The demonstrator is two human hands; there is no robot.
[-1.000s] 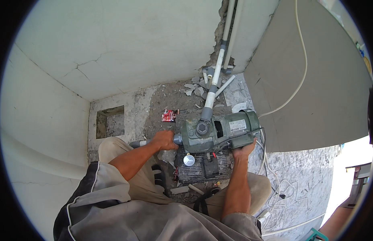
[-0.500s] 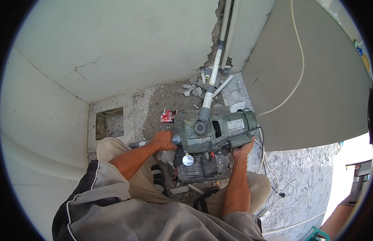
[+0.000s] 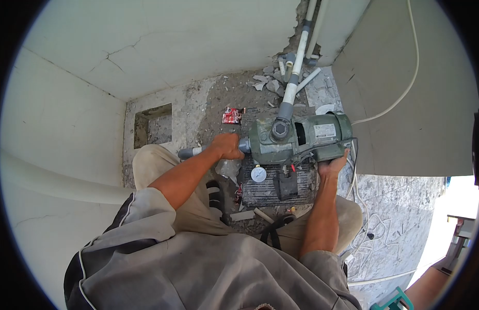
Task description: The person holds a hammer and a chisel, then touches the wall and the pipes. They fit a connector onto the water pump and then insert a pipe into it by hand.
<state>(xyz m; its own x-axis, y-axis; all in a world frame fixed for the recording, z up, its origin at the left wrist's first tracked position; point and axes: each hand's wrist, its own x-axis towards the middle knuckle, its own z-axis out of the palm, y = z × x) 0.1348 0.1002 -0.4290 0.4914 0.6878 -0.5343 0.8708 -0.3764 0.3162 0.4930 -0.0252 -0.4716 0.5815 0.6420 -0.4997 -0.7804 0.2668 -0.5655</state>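
Note:
A green water pump [image 3: 268,139] lies before me, with its motor end to the right. My left hand [image 3: 228,146] is wrapped round the grey and white pipe [image 3: 187,154] that leaves the pump's left side. At the motor's lower right end, my right hand [image 3: 333,164] grips the pump from below, its thumb up along the side and its other fingers hidden under the housing. A round pressure gauge [image 3: 258,174] sits at the pump's front. From the pump's top fitting [image 3: 280,129], a white pipe [image 3: 290,93] runs up toward the wall.
Under the pump is a black ribbed base [image 3: 306,181]. Broken rubble [image 3: 273,85] and a red packet [image 3: 231,115] lie behind it. A square hole [image 3: 154,126] is cut in the floor at left. White cable [image 3: 371,232] coils at right, beside a grey panel [image 3: 404,103].
My view has shifted, so the pump, pipes and hands now appear higher and further right. Both hands keep the same holds, and the pump shows no clear movement against its base.

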